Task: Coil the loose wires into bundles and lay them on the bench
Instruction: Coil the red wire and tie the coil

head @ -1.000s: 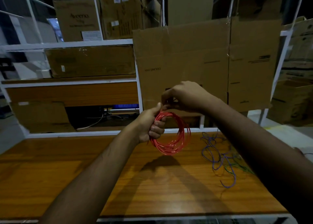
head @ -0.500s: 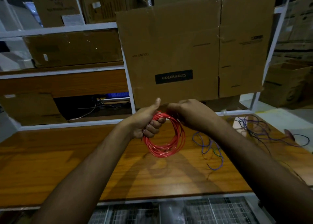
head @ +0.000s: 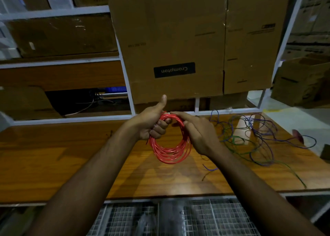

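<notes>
Red wire coil [head: 169, 146], wound into a round hoop of many turns, held upright in the air above the wooden counter [head: 53, 155], near the middle of the view. Not yet laid down.

Left hand [head: 153, 123] in a closed grip around the upper left of the hoop, fingers curled through the loop, thumb sticking straight up. Right hand [head: 198, 135] against the right side of the hoop, index finger stretched along the top strands toward the left hand; other fingers partly hidden behind the wire, so cannot tell whether pinching it or only resting on it.

To finish this step well, by judgement: keep the left grip firm so the turns stay stacked and do not spring apart; tuck or wrap the free end around the bundle with the right hand; free end not clearly visible here. Then lower the hoop flat onto a bare patch of counter, left of the tangle, so finished and unfinished wire do not mix. Let go only once the coil lies flat, since springy turns may fan out.

Loose wires [head: 253, 137], purple, blue and green, sprawled in a tangle on the right part of the counter, well apart from the coil, not yet coiled. Behind the counter, a white shelf frame [head: 125, 71] and a large cardboard box [head: 178, 39] with an upside-down label.
</notes>
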`<move>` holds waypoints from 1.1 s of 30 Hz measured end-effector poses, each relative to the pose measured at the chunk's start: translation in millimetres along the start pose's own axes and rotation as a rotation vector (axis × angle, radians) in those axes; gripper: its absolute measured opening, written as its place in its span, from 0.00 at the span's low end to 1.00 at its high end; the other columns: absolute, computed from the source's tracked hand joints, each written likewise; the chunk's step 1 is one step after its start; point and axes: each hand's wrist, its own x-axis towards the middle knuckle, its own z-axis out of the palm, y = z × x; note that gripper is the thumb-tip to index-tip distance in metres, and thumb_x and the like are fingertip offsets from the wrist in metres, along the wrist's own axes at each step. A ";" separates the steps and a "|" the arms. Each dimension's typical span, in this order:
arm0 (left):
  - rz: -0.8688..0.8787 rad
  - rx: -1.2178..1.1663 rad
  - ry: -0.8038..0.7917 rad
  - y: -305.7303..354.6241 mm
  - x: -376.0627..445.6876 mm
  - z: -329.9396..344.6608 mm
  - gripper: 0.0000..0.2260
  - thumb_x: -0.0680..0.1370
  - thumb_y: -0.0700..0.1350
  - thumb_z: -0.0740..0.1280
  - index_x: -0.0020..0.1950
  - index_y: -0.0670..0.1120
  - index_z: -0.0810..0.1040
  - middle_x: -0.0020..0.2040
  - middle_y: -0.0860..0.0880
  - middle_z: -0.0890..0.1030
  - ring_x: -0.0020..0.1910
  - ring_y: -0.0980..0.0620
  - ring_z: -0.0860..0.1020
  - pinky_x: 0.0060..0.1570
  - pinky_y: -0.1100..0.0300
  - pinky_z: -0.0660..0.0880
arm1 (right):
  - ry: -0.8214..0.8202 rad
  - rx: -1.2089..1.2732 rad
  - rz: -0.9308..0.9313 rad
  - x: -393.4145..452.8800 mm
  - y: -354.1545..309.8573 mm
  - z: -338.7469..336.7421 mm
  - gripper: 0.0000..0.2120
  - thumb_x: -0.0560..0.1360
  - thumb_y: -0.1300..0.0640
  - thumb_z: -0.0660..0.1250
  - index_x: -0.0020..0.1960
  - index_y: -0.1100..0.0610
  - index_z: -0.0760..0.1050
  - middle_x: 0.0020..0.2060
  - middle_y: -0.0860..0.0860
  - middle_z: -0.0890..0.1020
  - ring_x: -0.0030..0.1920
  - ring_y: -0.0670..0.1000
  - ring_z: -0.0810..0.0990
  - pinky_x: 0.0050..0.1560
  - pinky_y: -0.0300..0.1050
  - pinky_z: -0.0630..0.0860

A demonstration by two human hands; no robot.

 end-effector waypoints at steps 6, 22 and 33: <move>0.002 0.059 0.086 -12.4 8.6 5.5 0.32 0.74 0.75 0.50 0.32 0.47 0.66 0.26 0.52 0.61 0.21 0.57 0.58 0.21 0.66 0.54 | -0.203 -0.282 -0.021 13.4 -5.7 2.6 0.25 0.80 0.33 0.44 0.53 0.49 0.71 0.40 0.46 0.75 0.52 0.52 0.75 0.48 0.51 0.71; -0.027 -0.071 -0.071 -46.8 22.6 -150.0 0.28 0.79 0.66 0.56 0.43 0.41 0.76 0.25 0.53 0.64 0.19 0.60 0.61 0.19 0.68 0.56 | -0.230 0.678 0.307 60.4 -9.8 151.8 0.18 0.84 0.47 0.55 0.47 0.59 0.74 0.29 0.52 0.78 0.32 0.52 0.83 0.36 0.51 0.78; 0.183 0.162 0.294 -148.2 39.3 -248.7 0.19 0.83 0.58 0.56 0.40 0.48 0.74 0.32 0.52 0.71 0.29 0.55 0.69 0.28 0.61 0.65 | -0.080 0.984 0.804 85.9 -52.6 288.4 0.18 0.84 0.48 0.55 0.40 0.56 0.71 0.27 0.47 0.69 0.27 0.45 0.65 0.28 0.40 0.60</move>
